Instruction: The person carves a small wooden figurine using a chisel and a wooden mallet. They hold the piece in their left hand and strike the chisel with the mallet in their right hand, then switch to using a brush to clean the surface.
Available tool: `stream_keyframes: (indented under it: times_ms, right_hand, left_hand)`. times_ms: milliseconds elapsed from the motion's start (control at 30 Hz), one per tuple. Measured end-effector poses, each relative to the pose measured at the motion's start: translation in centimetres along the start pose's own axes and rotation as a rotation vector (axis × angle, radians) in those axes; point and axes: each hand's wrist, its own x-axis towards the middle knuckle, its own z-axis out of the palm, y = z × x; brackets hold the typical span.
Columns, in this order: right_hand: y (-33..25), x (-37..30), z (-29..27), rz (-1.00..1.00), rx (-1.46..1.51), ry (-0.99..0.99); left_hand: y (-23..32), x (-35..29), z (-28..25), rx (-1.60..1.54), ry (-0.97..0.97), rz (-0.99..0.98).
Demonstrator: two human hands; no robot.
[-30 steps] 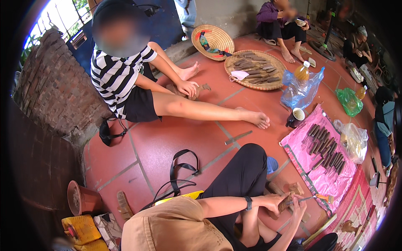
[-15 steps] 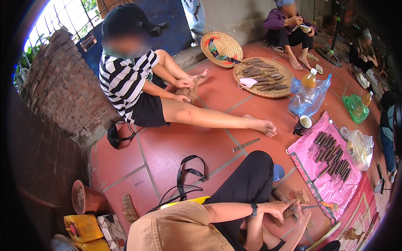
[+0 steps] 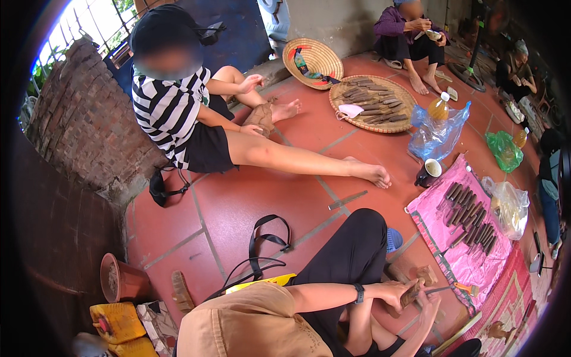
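My left hand [image 3: 390, 294], with a dark watch on its wrist, is closed around a small brown block-like piece [image 3: 410, 294] above the floor. Beside it, my right hand [image 3: 429, 302] is closed on a thin dark tool [image 3: 439, 290], which points right. Its working end is too small to make out. Just past my hands lie brown wooden blocks [image 3: 426, 273]. A brush-like thing with an orange part [image 3: 466, 289] lies at the edge of the pink cloth [image 3: 431, 229], which bears several dark brown sticks [image 3: 473, 217].
A co-worker in a striped shirt [image 3: 169, 113] sits at far left, one leg stretched toward me. Beyond are a round woven tray [image 3: 404, 122] of brown sticks, a cup [image 3: 432, 168], and a bottle [image 3: 439, 107] in a blue bag. A brown bucket [image 3: 119, 279] stands left.
The co-worker's far hand has lifted off the brown lump; the other stays on it. My hands keep their holds, with the right shifted slightly. The whole view has moved a little.
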Motion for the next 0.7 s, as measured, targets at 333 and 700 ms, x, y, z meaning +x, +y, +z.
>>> stream_keyframes:
  times_ms: [333,700]
  right_hand:
    - [-0.8,-0.4,0.7,0.007,0.003,-0.049]
    - [-4.7,-1.5,1.8,-0.050,0.103,0.230]
  left_hand:
    - [-0.6,-1.0,0.2,0.015,0.004,-0.021]
    - [0.6,-0.3,-1.4,-0.066,0.031,0.123]
